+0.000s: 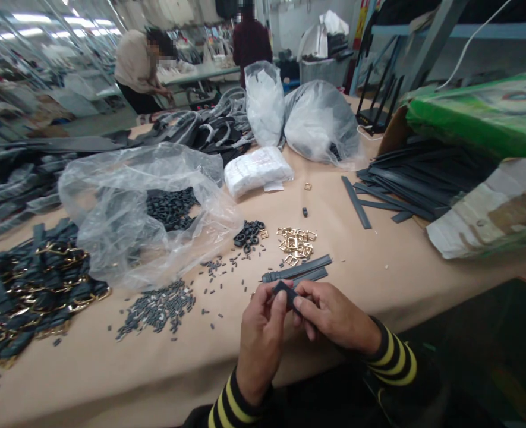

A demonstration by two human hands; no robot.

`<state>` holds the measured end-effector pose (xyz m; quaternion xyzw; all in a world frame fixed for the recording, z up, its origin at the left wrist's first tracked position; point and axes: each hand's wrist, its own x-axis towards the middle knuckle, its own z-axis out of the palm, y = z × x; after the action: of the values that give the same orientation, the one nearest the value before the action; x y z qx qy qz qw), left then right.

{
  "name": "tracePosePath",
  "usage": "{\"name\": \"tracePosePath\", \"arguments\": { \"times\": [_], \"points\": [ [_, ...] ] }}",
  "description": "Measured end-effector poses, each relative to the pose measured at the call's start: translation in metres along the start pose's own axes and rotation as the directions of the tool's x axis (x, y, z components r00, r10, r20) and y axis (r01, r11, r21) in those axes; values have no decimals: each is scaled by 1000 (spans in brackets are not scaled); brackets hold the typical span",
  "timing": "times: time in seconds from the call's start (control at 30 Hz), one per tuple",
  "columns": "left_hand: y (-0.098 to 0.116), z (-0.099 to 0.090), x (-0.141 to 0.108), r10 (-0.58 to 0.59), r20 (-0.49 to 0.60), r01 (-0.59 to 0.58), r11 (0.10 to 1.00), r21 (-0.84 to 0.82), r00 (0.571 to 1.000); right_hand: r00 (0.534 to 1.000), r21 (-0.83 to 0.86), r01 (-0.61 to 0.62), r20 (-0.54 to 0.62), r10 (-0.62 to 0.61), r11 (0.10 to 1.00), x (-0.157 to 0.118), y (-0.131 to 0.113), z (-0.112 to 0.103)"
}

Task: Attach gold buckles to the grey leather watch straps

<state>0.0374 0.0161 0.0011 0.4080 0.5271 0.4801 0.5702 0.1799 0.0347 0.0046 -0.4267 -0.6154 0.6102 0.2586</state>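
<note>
Near the table's front edge, my left hand [265, 333] and my right hand [334, 312] pinch a short dark strap piece [286, 292] between thumbs and fingers. Just behind them lie dark straps [307, 270] on the table. Beyond those is a small pile of gold buckles [295, 242], with black loops [248, 233] to its left. Many tiny dark pieces [160, 308] are scattered left of my hands. One loose gold buckle [308, 186] and one black loop [305, 211] lie farther back.
Finished-looking straps with buckles [26, 291] are heaped at left. A clear plastic bag [111, 238] holds more black loops. Dark strips [414, 178] spill from a green box [485, 113] at right. White packets and bags stand behind; two people are in the background.
</note>
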Motion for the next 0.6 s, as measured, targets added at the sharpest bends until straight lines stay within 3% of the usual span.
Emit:
{"name": "tracePosePath", "arguments": {
  "times": [0.1, 0.17, 0.23, 0.27, 0.33, 0.37, 0.4, 0.43, 0.47, 0.5, 0.57, 0.6],
  "points": [
    [1, 1, 7, -26, 14, 27, 999, -22, 1000, 999, -12, 16, -38, -17, 1000, 3, 3, -3],
    [5, 1, 13, -87, 29, 90, 987, -135, 996, 1000, 4, 13, -11, -13, 1000, 5, 3, -7],
    [10, -2, 24, -117, 75, 126, 983, -133, 990, 1000, 73, 11, 23, -13, 997, 8, 4, -14],
    [13, -4, 32, -105, 96, 110, 993, -48, 990, 1000, 103, 9, 24, -12, 995, 10, 4, -17],
    [18, -10, 54, 4, 117, -37, 960, 277, 993, 1000, 134, 11, -24, -8, 991, 14, 6, -24],
    [20, -13, 68, 126, 103, -160, 853, 497, 987, 998, 145, 11, -59, -2, 989, 16, 8, -27],
    [21, -15, 82, 272, 137, -288, 663, 691, 953, 995, 159, 9, -95, 6, 987, 18, 10, -29],
    [20, -17, 97, 343, 223, -363, 426, 829, 913, 992, 183, 7, -125, 16, 983, 20, 11, -31],
    [20, -17, 111, 330, 314, -386, 179, 905, 890, 989, 213, 8, -148, 25, 977, 22, 13, -33],
    [18, -17, 123, 294, 368, -384, -4, 923, 882, 986, 244, 7, -164, 34, 970, 22, 14, -34],
    [15, -14, 140, 243, 399, -377, -133, 917, 884, 983, 285, 3, -175, 49, 959, 23, 16, -35],
    [14, -12, 146, 233, 398, -374, -144, 916, 887, 984, 291, 0, -171, 52, 957, 22, 16, -36]
  ]
}}
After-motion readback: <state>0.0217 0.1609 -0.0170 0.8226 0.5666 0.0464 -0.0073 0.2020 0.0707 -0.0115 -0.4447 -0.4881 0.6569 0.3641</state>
